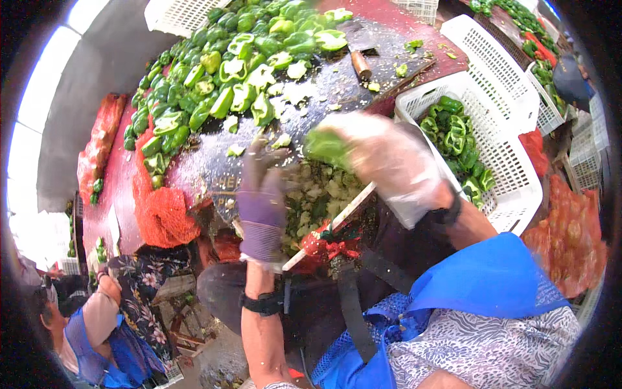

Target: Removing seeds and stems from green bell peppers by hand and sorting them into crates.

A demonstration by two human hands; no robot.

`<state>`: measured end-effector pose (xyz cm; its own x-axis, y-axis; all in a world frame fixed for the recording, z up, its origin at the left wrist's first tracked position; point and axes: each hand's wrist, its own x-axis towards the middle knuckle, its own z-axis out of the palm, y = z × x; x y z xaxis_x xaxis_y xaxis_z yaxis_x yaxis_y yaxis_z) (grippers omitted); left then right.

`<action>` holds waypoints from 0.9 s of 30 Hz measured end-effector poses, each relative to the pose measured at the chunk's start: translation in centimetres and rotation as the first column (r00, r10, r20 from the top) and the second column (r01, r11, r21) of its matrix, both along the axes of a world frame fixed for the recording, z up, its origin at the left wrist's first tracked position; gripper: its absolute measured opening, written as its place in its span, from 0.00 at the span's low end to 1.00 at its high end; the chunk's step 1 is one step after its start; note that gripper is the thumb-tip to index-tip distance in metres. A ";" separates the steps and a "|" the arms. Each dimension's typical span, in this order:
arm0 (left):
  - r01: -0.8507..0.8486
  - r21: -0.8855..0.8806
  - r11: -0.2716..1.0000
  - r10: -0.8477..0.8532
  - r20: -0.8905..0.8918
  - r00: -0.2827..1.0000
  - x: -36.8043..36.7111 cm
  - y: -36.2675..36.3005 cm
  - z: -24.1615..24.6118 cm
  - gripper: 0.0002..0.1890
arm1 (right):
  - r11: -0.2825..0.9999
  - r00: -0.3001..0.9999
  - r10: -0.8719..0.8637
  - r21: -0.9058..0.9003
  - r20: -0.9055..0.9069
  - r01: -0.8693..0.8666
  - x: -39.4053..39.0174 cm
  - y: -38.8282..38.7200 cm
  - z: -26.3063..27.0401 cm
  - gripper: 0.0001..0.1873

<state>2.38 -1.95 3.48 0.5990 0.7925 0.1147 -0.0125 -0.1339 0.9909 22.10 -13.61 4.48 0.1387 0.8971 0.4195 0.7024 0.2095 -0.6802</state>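
My right hand (396, 160), blurred and in a clear plastic glove, grips a green bell pepper piece (326, 147) at the near edge of the dark cutting board (311, 114). To its left, my left hand (262, 194) wears a purple knit glove; its fingers are apart and I see nothing in them. Beneath both hands, pepper cores and scraps (320, 194) fill a container with a pale rim strip (330, 226). Whole and halved green bell peppers (214, 73) are heaped beyond the left hand. Loose white cores (262, 76) and seeds are scattered over the board.
A cleaver (361, 63) with a wooden handle lies at the board's far right. Green pepper halves lie in a white plastic crate (515, 194) at my right. Red mesh (165, 219) hangs from the table's left edge. Another person (97, 330) sits at lower left, near a knife (113, 228).
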 end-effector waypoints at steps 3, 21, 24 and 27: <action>-0.236 0.120 0.964 0.246 -0.080 0.966 0.2 5.1 -0.2 0.22 | 0.928 0.927 -0.334 0.230 0.170 0.292 7.0 -5.4 2.6 0.15; -0.122 0.789 0.602 0.625 -0.370 0.687 2.0 14.6 -8.2 0.17 | 0.999 0.880 -0.032 0.024 0.473 0.024 7.4 20.7 -6.2 0.17; -0.180 0.798 0.574 0.581 -0.243 0.777 0.9 14.1 -8.6 0.16 | 0.992 0.822 0.070 0.045 0.565 -0.115 4.0 21.3 -6.0 0.18; -0.204 0.717 0.666 0.548 -0.285 0.786 0.2 11.9 -8.1 0.17 | 0.957 0.761 0.243 -0.023 0.602 -0.288 0.5 19.6 -6.7 0.14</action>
